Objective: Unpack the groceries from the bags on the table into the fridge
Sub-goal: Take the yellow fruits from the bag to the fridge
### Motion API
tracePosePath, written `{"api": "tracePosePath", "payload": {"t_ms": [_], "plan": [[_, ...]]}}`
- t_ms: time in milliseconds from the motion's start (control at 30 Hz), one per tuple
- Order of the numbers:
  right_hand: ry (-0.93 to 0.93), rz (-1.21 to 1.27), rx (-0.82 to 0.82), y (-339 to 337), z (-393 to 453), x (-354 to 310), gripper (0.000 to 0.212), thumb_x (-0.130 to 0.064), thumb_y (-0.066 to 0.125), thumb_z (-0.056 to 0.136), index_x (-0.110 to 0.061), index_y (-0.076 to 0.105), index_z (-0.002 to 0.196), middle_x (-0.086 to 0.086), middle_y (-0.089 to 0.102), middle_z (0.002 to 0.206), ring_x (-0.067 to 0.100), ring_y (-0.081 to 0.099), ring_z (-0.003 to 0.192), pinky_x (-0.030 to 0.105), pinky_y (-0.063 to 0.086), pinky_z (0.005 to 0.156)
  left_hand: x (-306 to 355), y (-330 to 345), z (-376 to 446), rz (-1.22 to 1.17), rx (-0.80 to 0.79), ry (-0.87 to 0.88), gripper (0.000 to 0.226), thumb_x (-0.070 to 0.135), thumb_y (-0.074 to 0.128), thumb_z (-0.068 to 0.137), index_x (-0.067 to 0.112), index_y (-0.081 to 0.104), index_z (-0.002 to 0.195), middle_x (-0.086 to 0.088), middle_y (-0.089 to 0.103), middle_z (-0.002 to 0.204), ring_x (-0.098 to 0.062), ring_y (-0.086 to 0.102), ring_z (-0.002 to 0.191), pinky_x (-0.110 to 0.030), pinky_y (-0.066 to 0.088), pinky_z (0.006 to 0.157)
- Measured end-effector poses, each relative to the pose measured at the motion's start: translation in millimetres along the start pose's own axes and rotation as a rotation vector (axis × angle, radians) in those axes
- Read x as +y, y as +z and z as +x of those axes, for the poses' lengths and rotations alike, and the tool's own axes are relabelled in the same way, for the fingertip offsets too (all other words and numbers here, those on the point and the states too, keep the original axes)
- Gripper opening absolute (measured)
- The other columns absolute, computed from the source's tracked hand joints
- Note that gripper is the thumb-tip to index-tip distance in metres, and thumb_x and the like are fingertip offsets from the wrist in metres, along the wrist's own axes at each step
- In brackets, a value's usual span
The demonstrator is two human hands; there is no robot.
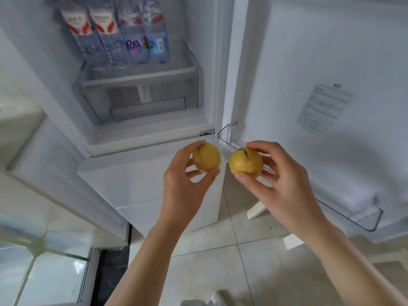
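Two hands (183, 173) (284, 180) each pinch yellow fruit (207, 156) (246, 162); bottles (123, 34) fill fridge (141, 102) shelf

Bright, soft, slightly blurred view; wide-angle bending at edges.

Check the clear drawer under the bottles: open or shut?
Shut: the clear drawer sits flush inside the fridge, below the bottles.

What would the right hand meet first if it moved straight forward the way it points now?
Probably the clear door shelf low on the open fridge door: the right hand, holding a yellow fruit, points up-left at it. Depth is unclear.
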State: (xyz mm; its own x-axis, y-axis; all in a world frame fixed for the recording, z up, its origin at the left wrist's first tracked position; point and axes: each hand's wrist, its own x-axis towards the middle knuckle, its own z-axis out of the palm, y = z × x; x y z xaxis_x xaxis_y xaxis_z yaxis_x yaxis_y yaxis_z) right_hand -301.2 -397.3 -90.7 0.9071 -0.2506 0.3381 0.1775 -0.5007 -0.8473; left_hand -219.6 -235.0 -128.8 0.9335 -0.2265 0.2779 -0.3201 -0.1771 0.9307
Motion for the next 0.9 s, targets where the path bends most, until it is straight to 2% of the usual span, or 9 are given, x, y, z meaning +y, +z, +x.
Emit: {"api": "tracePosePath", "payload": {"t_ms": [100, 267, 400, 500, 600, 700, 767, 833, 900], "plan": [[0.091, 0.014, 0.105, -5.2, 14.6, 5.9, 0.046, -0.032, 0.076, 0.073, -0.021, 0.057, 0.114, -0.01, 0.063, 0.113, 0.008, 0.061, 0.107, 0.02, 0.052, 0.087, -0.6, 13.2, 34.7, -0.006, -0.097, 0.04, 0.055, 0.02, 0.081, 0.076, 0.033, 0.055, 0.124, 0.014, 0.06, 0.118, -0.008, 0.062, 0.103, -0.021, 0.056, 0.078], [0.216, -0.183, 0.279, -9.8, 34.4, 31.4, 0.044, -0.026, 0.079, 0.075, -0.025, 0.056, 0.113, -0.011, 0.063, 0.109, 0.007, 0.06, 0.103, 0.033, 0.053, 0.089, -7.6, 37.8, 91.4, 0.17, -0.35, 0.233, 0.054, 0.023, 0.08, 0.077, 0.036, 0.053, 0.123, 0.027, 0.052, 0.113, 0.008, 0.053, 0.102, -0.011, 0.05, 0.081], [0.402, -0.181, 0.362, -6.9, 42.5, 47.3, 0.041, -0.022, 0.079, 0.075, -0.026, 0.06, 0.111, -0.013, 0.065, 0.104, 0.004, 0.06, 0.099, 0.033, 0.054, 0.086, -11.9, 54.8, 122.2, 0.321, -0.568, 0.346, 0.057, 0.027, 0.079, 0.077, 0.03, 0.054, 0.128, 0.015, 0.056, 0.123, 0.0, 0.053, 0.099, -0.025, 0.052, 0.086], [0.511, -0.265, 0.332, -3.8, 50.2, 57.6, 0.041, -0.026, 0.077, 0.076, -0.025, 0.059, 0.114, -0.009, 0.063, 0.108, 0.011, 0.059, 0.1, 0.035, 0.051, 0.089, -13.9, 63.0, 133.6, 0.442, -0.708, 0.371, 0.06, 0.029, 0.075, 0.081, 0.033, 0.048, 0.134, 0.01, 0.055, 0.13, -0.01, 0.056, 0.108, -0.034, 0.051, 0.091], [0.584, -0.333, 0.257, -0.6, 59.7, 62.9, 0.04, -0.028, 0.074, 0.078, -0.022, 0.059, 0.114, -0.001, 0.06, 0.11, 0.017, 0.059, 0.1, 0.03, 0.048, 0.087, -14.7, 65.9, 144.6, 0.512, -0.815, 0.324, 0.051, 0.033, 0.07, 0.084, 0.034, 0.049, 0.131, 0.006, 0.056, 0.123, -0.015, 0.056, 0.108, -0.033, 0.048, 0.091], [0.665, -0.345, 0.169, 3.5, 67.5, 66.5, 0.04, -0.028, 0.073, 0.079, -0.023, 0.059, 0.116, -0.003, 0.061, 0.11, 0.012, 0.057, 0.097, 0.016, 0.041, 0.073, -10.1, 70.4, 156.1, 0.605, -0.905, 0.299, 0.045, 0.036, 0.066, 0.085, 0.031, 0.051, 0.127, 0.005, 0.057, 0.116, -0.016, 0.056, 0.103, -0.029, 0.046, 0.084], [0.717, -0.323, 0.155, 3.2, 71.5, 67.8, 0.04, -0.029, 0.073, 0.078, -0.023, 0.06, 0.115, -0.005, 0.061, 0.109, 0.01, 0.057, 0.094, 0.011, 0.038, 0.066, -7.1, 76.4, 162.0, 0.677, -0.954, 0.256, 0.043, 0.035, 0.066, 0.085, 0.028, 0.052, 0.126, 0.002, 0.055, 0.116, -0.017, 0.056, 0.095, -0.026, 0.044, 0.074], [0.762, -0.313, 0.121, 1.6, 75.6, 67.3, 0.039, -0.031, 0.074, 0.077, -0.023, 0.062, 0.114, -0.005, 0.062, 0.108, 0.01, 0.057, 0.091, 0.011, 0.038, 0.063, -4.9, 83.9, 166.0, 0.761, -1.007, 0.202, 0.047, 0.035, 0.066, 0.085, 0.027, 0.05, 0.128, -0.002, 0.05, 0.118, -0.02, 0.054, 0.094, -0.025, 0.041, 0.067], [0.803, -0.297, 0.098, 2.6, 80.1, 69.7, 0.039, -0.032, 0.076, 0.076, -0.023, 0.063, 0.112, -0.004, 0.063, 0.108, 0.012, 0.06, 0.09, 0.016, 0.045, 0.067, -4.2, 90.7, 169.4, 0.824, -1.046, 0.197, 0.048, 0.033, 0.065, 0.084, 0.026, 0.048, 0.129, -0.004, 0.05, 0.119, -0.023, 0.054, 0.098, -0.027, 0.043, 0.072]]}}
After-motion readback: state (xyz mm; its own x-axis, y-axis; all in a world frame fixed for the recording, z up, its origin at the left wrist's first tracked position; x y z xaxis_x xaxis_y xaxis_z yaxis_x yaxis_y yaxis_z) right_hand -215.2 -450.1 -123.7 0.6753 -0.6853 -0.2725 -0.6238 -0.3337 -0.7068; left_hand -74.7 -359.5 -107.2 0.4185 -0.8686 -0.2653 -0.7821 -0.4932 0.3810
